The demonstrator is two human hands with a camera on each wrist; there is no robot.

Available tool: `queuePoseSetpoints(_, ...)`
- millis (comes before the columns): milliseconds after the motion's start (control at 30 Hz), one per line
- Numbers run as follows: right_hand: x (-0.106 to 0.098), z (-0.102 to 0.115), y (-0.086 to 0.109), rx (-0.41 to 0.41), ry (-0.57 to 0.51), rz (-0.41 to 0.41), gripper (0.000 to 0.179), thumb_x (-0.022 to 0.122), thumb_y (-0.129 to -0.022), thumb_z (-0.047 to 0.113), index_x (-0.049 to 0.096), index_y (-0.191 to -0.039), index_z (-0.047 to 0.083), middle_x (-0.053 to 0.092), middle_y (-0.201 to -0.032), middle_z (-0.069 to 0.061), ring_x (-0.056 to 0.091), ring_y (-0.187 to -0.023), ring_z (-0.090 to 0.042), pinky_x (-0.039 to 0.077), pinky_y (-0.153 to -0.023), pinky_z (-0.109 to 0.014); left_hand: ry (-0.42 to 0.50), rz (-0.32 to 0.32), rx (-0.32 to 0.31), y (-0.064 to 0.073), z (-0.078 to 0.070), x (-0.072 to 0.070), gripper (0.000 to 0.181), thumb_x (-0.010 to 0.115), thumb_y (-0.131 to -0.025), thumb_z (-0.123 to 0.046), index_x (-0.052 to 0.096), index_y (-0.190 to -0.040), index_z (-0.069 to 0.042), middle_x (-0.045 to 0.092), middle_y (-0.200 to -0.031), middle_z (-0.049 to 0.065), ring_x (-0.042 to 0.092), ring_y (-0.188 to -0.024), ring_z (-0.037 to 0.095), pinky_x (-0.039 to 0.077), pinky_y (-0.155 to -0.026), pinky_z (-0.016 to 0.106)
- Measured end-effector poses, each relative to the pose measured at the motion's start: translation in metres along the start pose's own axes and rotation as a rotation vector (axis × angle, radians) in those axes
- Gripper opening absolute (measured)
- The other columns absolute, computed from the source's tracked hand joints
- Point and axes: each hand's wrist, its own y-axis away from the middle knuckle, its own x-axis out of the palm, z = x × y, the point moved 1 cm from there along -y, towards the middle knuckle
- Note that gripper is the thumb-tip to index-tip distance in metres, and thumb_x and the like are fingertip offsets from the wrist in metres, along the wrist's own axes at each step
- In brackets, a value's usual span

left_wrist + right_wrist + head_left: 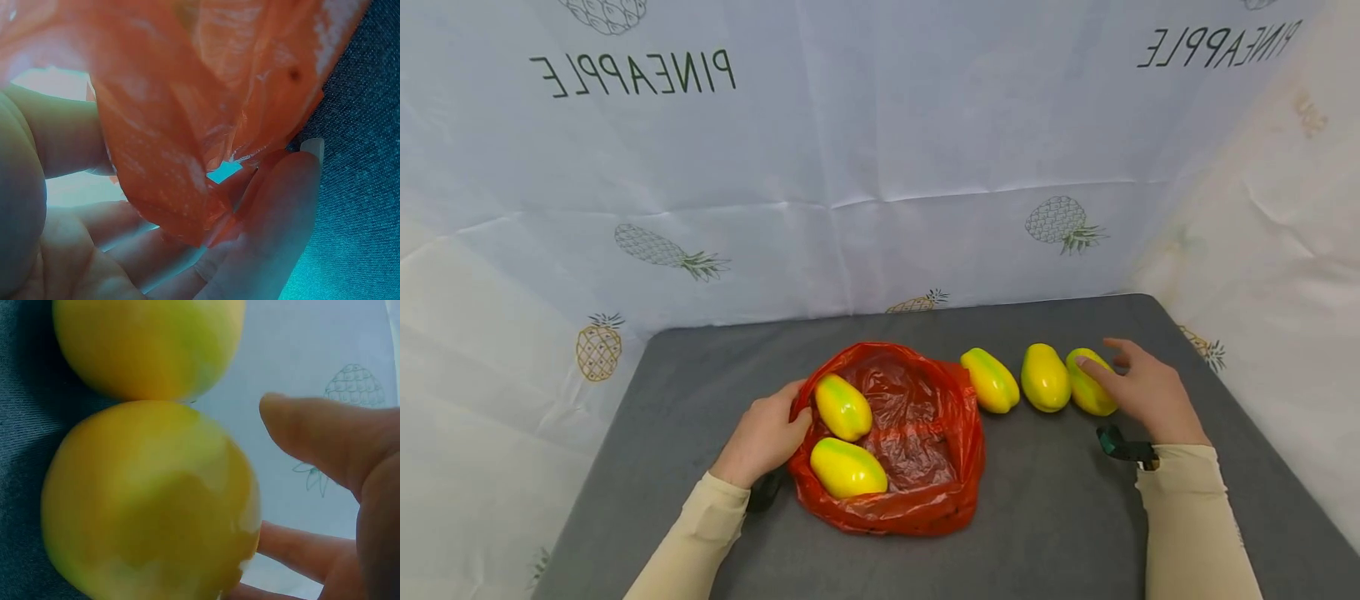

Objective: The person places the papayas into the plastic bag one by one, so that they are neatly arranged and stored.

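A red plastic bag (966,467) lies with its mouth spread wide. Inside, at its left, are two yellow-green fruits shaped like small papayas, the upper fruit (843,407) and the lower fruit (848,468). My left hand (765,437) holds the bag's left rim, thumb on the inside and fingers on the outside; the thin red film (156,156) passes between them. At the right, my right hand (1150,392) is around the rightmost fruit (1090,385), fingers along its far side. In the right wrist view the thumb (312,428) stands apart from that fruit (150,506).
Two more such fruits, the middle one (1046,377) and the left one (990,381), lie in a row between bag and right hand. The left one sits close against the bag's edge. A grey cloth-covered table (1045,500) backs onto a pineapple-printed curtain (880,167).
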Motion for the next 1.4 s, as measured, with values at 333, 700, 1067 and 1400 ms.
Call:
queuePoseSetpoints(333, 0.005, -0.003, -0.001, 0.013, 0.017, 0.038, 0.106, 0.041, -0.103, 0.078, 0.029, -0.166, -0.006, 0.045, -0.152, -0.045, 0.051, -0.129, -0.063, 0.048, -0.097, -0.075, -0.018, -0.021, 0.021, -0.002, 0.000, 0.002, 0.056, 0.065, -0.105, -0.024, 0.054, -0.156, -0.006, 0.076, -0.130, 0.017, 0.067, -0.072, 0.015, 0.067, -0.079, 0.041)
queuePoseSetpoints(700, 0.004, 0.003, -0.004, 0.022, 0.026, 0.027, 0.103, 0.041, -0.104, 0.077, 0.033, -0.164, -0.006, 0.043, -0.155, -0.045, 0.048, -0.131, -0.065, 0.046, -0.099, -0.077, -0.013, -0.015, 0.012, -0.004, 0.001, 0.002, 0.056, 0.063, -0.105, -0.025, 0.052, -0.157, -0.007, 0.077, -0.123, 0.017, 0.062, -0.062, 0.016, 0.059, -0.063, 0.029)
queuePoseSetpoints(1067, -0.002, -0.001, 0.000, 0.019, 0.022, -0.010, 0.098, 0.045, -0.105, 0.073, 0.032, -0.166, -0.004, 0.039, -0.157, -0.045, 0.045, -0.132, -0.066, 0.046, -0.099, -0.078, -0.014, -0.012, -0.006, -0.003, 0.001, 0.003, 0.056, 0.063, -0.106, -0.025, 0.052, -0.157, -0.007, 0.077, -0.119, 0.015, 0.059, -0.060, 0.017, 0.057, -0.060, 0.027)
queuePoseSetpoints(1400, -0.006, -0.004, 0.004, -0.004, 0.012, -0.059, 0.097, 0.045, -0.105, 0.073, 0.032, -0.167, 0.000, 0.040, -0.158, -0.044, 0.049, -0.126, -0.061, 0.048, -0.093, -0.073, -0.023, -0.015, -0.001, -0.003, 0.001, 0.004, 0.056, 0.064, -0.105, -0.027, 0.053, -0.156, -0.008, 0.076, -0.126, 0.016, 0.062, -0.065, 0.015, 0.061, -0.066, 0.030)
